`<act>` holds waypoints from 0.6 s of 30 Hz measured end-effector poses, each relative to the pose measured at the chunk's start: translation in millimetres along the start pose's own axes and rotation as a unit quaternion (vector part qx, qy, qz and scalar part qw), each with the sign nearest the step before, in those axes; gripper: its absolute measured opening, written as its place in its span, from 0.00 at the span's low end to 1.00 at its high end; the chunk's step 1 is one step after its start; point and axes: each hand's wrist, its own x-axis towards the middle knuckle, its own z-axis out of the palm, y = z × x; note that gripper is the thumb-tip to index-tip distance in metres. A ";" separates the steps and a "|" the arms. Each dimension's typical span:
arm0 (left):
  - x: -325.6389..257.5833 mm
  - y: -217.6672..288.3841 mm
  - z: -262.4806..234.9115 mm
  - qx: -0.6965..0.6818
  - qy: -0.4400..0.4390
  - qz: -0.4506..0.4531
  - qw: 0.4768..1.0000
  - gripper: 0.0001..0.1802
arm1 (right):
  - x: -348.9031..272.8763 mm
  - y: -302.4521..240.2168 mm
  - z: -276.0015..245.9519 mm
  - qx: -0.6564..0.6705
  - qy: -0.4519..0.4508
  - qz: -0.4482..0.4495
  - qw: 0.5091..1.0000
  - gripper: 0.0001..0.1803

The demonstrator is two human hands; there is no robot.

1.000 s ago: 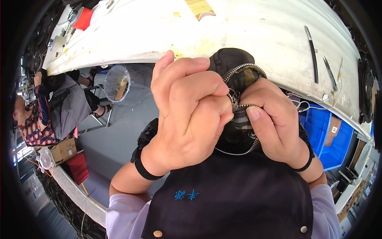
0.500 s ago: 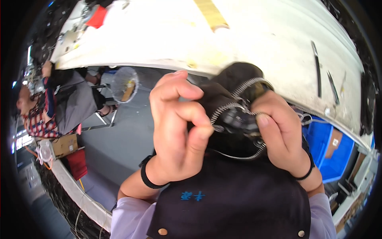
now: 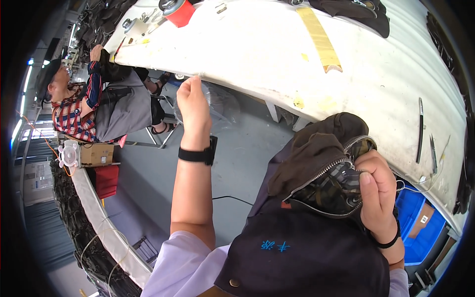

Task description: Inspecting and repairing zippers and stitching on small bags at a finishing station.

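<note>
- Bag (image 3: 309, 153): 1, dark, over the lap by the table's near edge. Its mouth gapes and a checked lining (image 3: 334, 190) shows.
- Hands: 2. Left hand (image 3: 193, 101) is up in the air near the table edge, tips pressed together; I cannot tell if they pinch anything. Right hand (image 3: 378, 195) pinches the bag's zip (image 3: 322, 172) edge.
- Table (image 3: 247, 44): white, with yellow spots (image 3: 298, 102). It has 1 yellow strip (image 3: 319, 37), 1 red can (image 3: 180, 15), 1 thin black tool (image 3: 420, 131) and 1 dark cloth thing (image 3: 351, 9) at the far side.
- Room: gray floor (image 3: 237, 168), 1 blue bin (image 3: 410, 242) on the right with 1 brown card piece (image 3: 420, 220) inside, 1 cardboard box (image 3: 96, 153), 1 white fan (image 3: 68, 152) and 1 other person (image 3: 74, 116) sitting on the left.
</note>
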 end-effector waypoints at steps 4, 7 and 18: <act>17.0 -11.0 5.0 0.115 0.024 0.058 0.991 0.16 | 0.3 -0.6 -0.4 -0.001 -0.005 -0.002 1.000 0.06; 10.1 -21.5 -3.2 0.001 -0.015 -0.004 1.000 0.11 | -0.7 2.8 -3.0 0.001 -0.004 0.005 1.000 0.06; -112.4 33.3 -4.0 -0.165 -0.219 -0.175 0.946 0.12 | -4.3 2.3 -8.4 -0.017 -0.010 -0.026 0.999 0.02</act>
